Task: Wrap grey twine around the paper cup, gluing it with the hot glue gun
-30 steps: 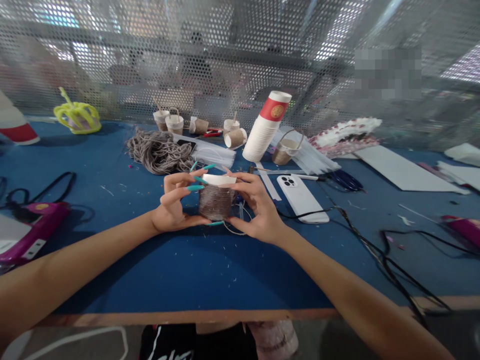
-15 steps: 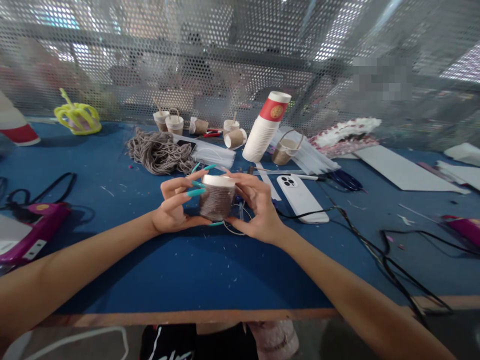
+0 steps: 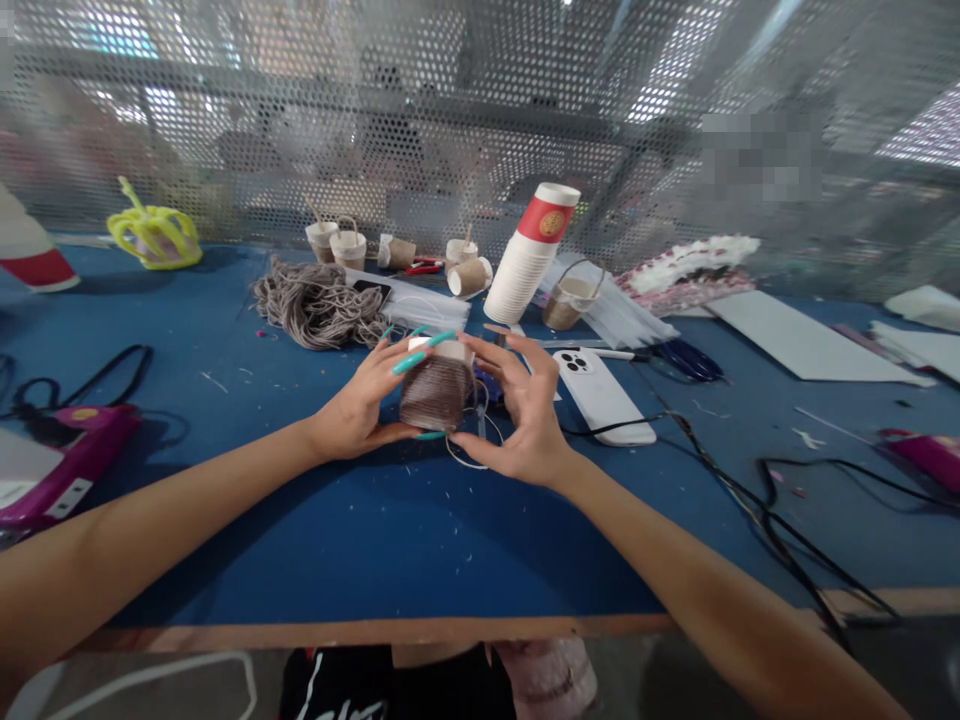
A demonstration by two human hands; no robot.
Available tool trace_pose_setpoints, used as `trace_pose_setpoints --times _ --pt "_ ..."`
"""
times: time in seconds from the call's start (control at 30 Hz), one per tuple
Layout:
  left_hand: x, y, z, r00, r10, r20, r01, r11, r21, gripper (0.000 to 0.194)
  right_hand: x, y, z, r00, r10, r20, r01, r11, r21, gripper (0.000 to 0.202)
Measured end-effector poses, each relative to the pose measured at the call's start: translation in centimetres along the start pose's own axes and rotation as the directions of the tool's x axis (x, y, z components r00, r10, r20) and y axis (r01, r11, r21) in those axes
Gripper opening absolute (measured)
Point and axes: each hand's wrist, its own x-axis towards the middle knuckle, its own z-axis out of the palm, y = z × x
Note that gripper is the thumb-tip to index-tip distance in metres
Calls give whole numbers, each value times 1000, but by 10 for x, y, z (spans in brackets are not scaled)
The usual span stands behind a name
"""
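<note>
A paper cup wrapped in brown cord is between my two hands over the blue table, its white rim partly covered by fingers. My left hand grips its left side, with long turquoise nails across the rim and a thumb at the base. On the right side, my right hand holds the cup with thumb low and fingers near the top. A thin loop of pale cord hangs beside the cup's base. Just behind lies a heap of grey-brown cord.
Behind stand a leaning stack of paper cups and several small wrapped cups. A white phone lies to the right near black cables. At left is a purple glue gun; a yellow basket sits farther back.
The wrapped cup has turned and tilted slightly between my hands. My left fingers have shifted over the rim, and my right fingers have spread and lifted a little.
</note>
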Motion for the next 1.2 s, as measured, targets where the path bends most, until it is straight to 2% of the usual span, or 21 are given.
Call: trace_pose_setpoints --times 0.07,0.23,0.4,0.6,0.7,0.8,0.9,1.0,1.1,1.2 --pt "-3 -1 0 995 -59 76 58 998 16 86 -1 0 0 1000 -7 2 8 1000 -21 103" --pt "-4 -2 -2 998 44 51 -44 999 3 90 -1 -2 0 995 -84 45 84 996 -15 102" --pt "4 0 -6 983 22 184 -17 999 -29 83 0 -4 1 994 -105 38 104 994 22 102" --pt "2 -1 -5 989 88 119 -82 995 -62 78 -1 -5 4 1000 -10 18 7 992 126 100" --pt "-1 -1 -4 994 64 93 -59 997 -58 84 -1 -3 3 997 67 28 -71 986 149 92" --pt "-4 -1 -2 995 -26 98 35 995 -91 99 2 -3 -1 998 59 33 -61 996 68 81" --pt "-6 -2 2 993 -52 107 66 988 -136 106 6 -8 -7 998 -59 36 64 985 -158 78" --pt "-6 -2 5 996 -71 56 77 992 -99 109 8 -12 -10 982 -145 119 177 929 -326 81" --pt "-3 2 4 994 -103 37 103 995 -4 106 5 -13 -5 978 -120 169 174 919 -355 89" --pt "2 7 -1 985 -155 82 151 987 51 98 2 -12 -1 980 -91 175 141 944 -298 96"
